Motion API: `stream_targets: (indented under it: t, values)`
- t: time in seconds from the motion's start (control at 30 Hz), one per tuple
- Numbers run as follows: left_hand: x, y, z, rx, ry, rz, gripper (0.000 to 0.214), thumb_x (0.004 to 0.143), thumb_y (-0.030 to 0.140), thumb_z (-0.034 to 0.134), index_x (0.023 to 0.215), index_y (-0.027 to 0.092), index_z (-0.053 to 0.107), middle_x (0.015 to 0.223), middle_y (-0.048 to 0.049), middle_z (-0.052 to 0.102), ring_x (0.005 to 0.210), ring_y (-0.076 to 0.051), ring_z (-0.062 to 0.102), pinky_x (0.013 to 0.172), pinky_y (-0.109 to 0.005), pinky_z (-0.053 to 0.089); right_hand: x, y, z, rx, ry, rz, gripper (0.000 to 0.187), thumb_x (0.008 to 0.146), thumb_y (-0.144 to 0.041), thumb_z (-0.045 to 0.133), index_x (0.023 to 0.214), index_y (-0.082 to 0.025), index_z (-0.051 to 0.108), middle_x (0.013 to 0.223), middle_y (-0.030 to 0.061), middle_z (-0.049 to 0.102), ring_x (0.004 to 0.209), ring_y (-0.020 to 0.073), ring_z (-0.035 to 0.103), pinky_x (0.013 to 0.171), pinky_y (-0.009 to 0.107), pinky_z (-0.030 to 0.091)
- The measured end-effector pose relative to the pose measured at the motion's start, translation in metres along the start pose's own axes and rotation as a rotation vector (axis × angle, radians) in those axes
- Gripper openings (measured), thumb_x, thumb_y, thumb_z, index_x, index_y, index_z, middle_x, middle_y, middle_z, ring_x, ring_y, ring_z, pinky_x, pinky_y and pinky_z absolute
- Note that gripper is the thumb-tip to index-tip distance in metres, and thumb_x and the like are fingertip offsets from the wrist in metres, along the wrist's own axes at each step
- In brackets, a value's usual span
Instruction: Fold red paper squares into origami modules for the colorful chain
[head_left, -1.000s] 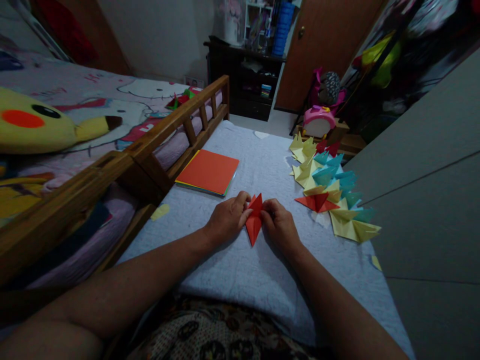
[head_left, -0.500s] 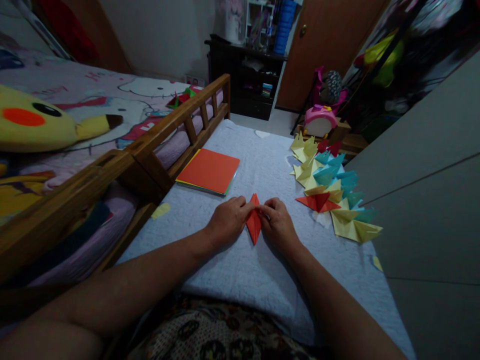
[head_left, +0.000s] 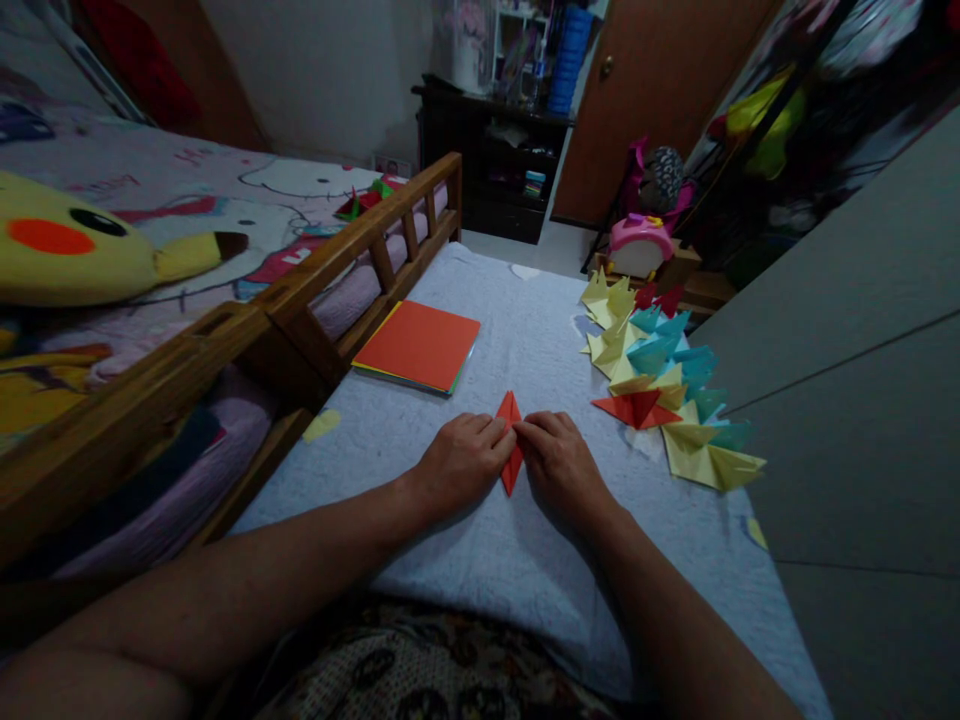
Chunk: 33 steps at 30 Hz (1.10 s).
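On the pale-blue cloth point(head_left: 529, 345), left hand point(head_left: 466, 460) and right hand point(head_left: 566, 465) pinch a red folded-paper diamond point(head_left: 511, 476), likely light and crisp, best held by its edges.

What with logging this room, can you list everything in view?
Folded paper: one, red, centre
Paper stack: one, orange on top, left of centre
Folded models: several, yellow, blue and red, right of centre
Cloth: one, pale blue, centre
Rail: one, brown, left
Bed: one, pink and white, left
Plush: one, yellow, on bed
Item: one, red and green, on bed
Cabinet: one, dark, back
Container: one, blue, on cabinet
Door: one, brown, back
Toy: one, pink, back right
Panelling: uncounted, grey, right edge
Clutter: uncounted, mixed, right rear
Left hand: one, bare, on folded paper
Right hand: one, bare, on folded paper
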<state>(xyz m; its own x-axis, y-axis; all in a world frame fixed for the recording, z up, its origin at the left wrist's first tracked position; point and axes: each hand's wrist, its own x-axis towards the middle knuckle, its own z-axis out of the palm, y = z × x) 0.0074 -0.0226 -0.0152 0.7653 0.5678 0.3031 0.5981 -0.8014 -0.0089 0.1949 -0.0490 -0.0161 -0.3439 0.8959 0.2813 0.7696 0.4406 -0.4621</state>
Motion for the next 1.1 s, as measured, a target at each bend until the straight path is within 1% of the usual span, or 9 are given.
stream_targets:
  t: [0.1,0.2,0.3,0.43,0.5,0.67,0.8,0.97,1.1]
  values:
    - [-0.001,0.004,-0.002,0.03,-0.032,-0.019,0.016,0.099,0.015,0.053,0.107,0.011,0.065,0.094,-0.0096,0.069,0.086,-0.023,0.063,0.073,-0.036,0.048,-0.002,0.003,-0.006,0.049,0.005,-0.002,0.026,0.099,-0.014,0.047,0.116,-0.018,0.067,0.107,0.0111,0.07,0.095,0.0247,0.056,0.088,0.042,0.05]
    - [-0.001,0.007,-0.004,0.037,-0.061,-0.044,0.014,0.098,0.014,0.053,0.105,0.011,0.065,0.092,-0.0087,0.068,0.084,-0.024,0.062,0.071,-0.036,0.047,-0.004,0.007,-0.011,0.066,0.003,-0.014,0.022,0.099,-0.014,0.048,0.11,-0.017,0.068,0.106,0.0107,0.071,0.097,0.0247,0.057,0.089,0.041,0.049]
    - [-0.001,0.007,-0.005,0.045,-0.093,-0.062,0.015,0.098,0.013,0.052,0.105,0.011,0.065,0.091,-0.0083,0.068,0.083,-0.023,0.061,0.071,-0.035,0.045,-0.004,0.009,-0.013,0.074,-0.011,-0.043,0.022,0.099,-0.014,0.05,0.108,-0.017,0.07,0.108,0.0105,0.07,0.099,0.0246,0.056,0.09,0.041,0.049]
    - [-0.001,0.008,-0.006,0.066,-0.074,-0.05,0.026,0.099,0.014,0.051,0.124,0.01,0.059,0.095,-0.0093,0.068,0.086,-0.024,0.061,0.072,-0.035,0.045,-0.004,0.008,-0.013,0.083,-0.029,-0.057,0.024,0.097,-0.013,0.052,0.108,-0.019,0.072,0.106,0.0096,0.07,0.096,0.0245,0.055,0.089,0.042,0.049]
    - [-0.002,0.009,-0.007,0.07,-0.066,-0.044,0.029,0.1,0.015,0.051,0.127,0.011,0.058,0.095,-0.0096,0.068,0.086,-0.023,0.061,0.072,-0.035,0.045,-0.004,0.008,-0.013,0.088,-0.028,-0.059,0.025,0.097,-0.013,0.052,0.109,-0.019,0.072,0.106,0.0094,0.071,0.097,0.0244,0.055,0.089,0.042,0.049]
    - [-0.001,0.011,-0.008,0.083,-0.069,-0.044,0.02,0.099,0.015,0.052,0.116,0.012,0.063,0.093,-0.0085,0.067,0.085,-0.023,0.059,0.073,-0.035,0.044,-0.004,0.009,-0.011,0.09,-0.021,-0.056,0.027,0.098,-0.014,0.052,0.115,-0.019,0.072,0.111,0.01,0.071,0.1,0.025,0.055,0.091,0.043,0.049]
    - [0.0,0.012,-0.007,0.069,-0.065,0.013,0.018,0.099,0.013,0.05,0.109,0.01,0.064,0.097,-0.0086,0.066,0.088,-0.023,0.057,0.078,-0.035,0.045,-0.004,0.011,-0.01,0.076,-0.025,-0.058,0.032,0.097,-0.013,0.051,0.119,-0.022,0.072,0.111,0.009,0.072,0.1,0.0248,0.055,0.092,0.044,0.048]
    - [-0.001,0.013,0.0,0.0,-0.08,0.022,0.021,0.097,0.008,0.047,0.108,0.009,0.064,0.095,-0.0078,0.065,0.087,-0.022,0.058,0.079,-0.034,0.048,-0.004,0.013,-0.008,-0.001,-0.053,-0.038,0.036,0.097,-0.016,0.051,0.128,-0.026,0.068,0.12,0.0086,0.07,0.106,0.0256,0.055,0.095,0.045,0.045]
    - [-0.002,0.013,0.003,0.001,-0.079,0.04,0.024,0.095,0.006,0.046,0.108,0.007,0.065,0.096,-0.0099,0.066,0.088,-0.023,0.059,0.077,-0.034,0.051,-0.004,0.012,-0.005,-0.087,-0.07,-0.002,0.035,0.099,-0.023,0.051,0.13,-0.025,0.067,0.13,0.0089,0.066,0.115,0.0286,0.05,0.101,0.048,0.041]
